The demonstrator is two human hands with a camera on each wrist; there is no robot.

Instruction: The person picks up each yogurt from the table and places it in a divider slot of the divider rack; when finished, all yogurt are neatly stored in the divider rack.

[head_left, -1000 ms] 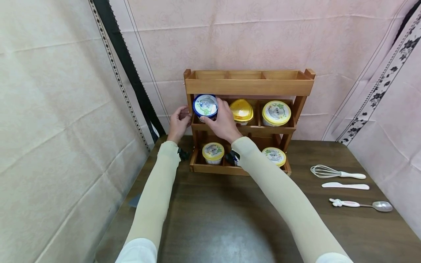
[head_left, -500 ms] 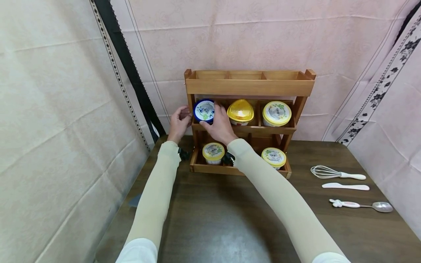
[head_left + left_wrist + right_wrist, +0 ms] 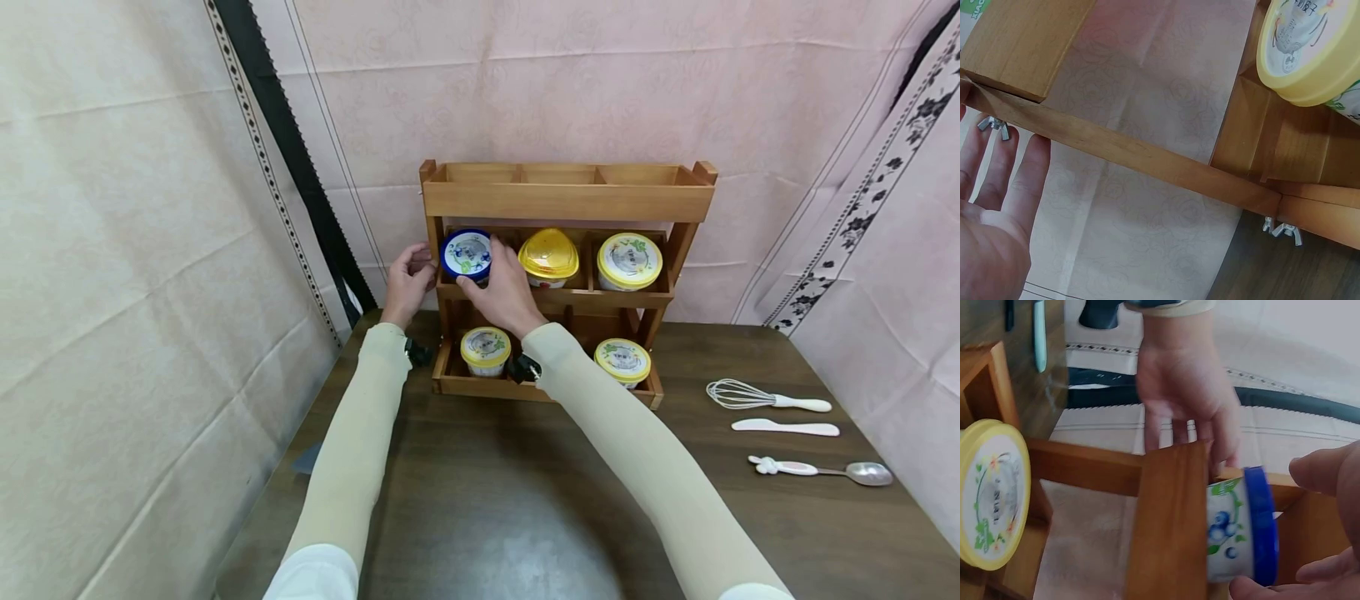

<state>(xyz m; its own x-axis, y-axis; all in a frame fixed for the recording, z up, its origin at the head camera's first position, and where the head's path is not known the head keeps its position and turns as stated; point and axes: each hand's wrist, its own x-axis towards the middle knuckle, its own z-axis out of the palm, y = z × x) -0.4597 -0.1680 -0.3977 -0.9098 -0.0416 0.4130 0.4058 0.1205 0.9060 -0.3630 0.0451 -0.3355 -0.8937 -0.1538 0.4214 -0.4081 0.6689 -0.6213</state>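
Observation:
A white tub with a blue lid and blueberry print (image 3: 466, 253) sits in the left compartment of the middle tier of a wooden shelf rack (image 3: 570, 202). Over it is my right hand (image 3: 504, 287); in the right wrist view its thumb (image 3: 1316, 472) stands apart from the lid while a fingertip lies at the lid's lower edge. My left hand (image 3: 407, 282) rests its fingertips on the rack's left side post (image 3: 1122, 149), fingers fairly straight, near a metal wing nut (image 3: 996, 127). A domed yellow-lidded cup (image 3: 549, 257) stands right of my right hand.
Yellow-lidded tubs stand in the middle tier's right compartment (image 3: 630, 261) and the bottom tier, left (image 3: 486, 351) and right (image 3: 622, 362). A whisk (image 3: 768, 396), a white knife (image 3: 785, 427) and a spoon (image 3: 821, 471) lie on the table (image 3: 480, 500) at right.
My right hand has lowered the blue-lidded tub into the middle tier's left compartment, and its thumb now stands off the lid. My left hand stays at the post.

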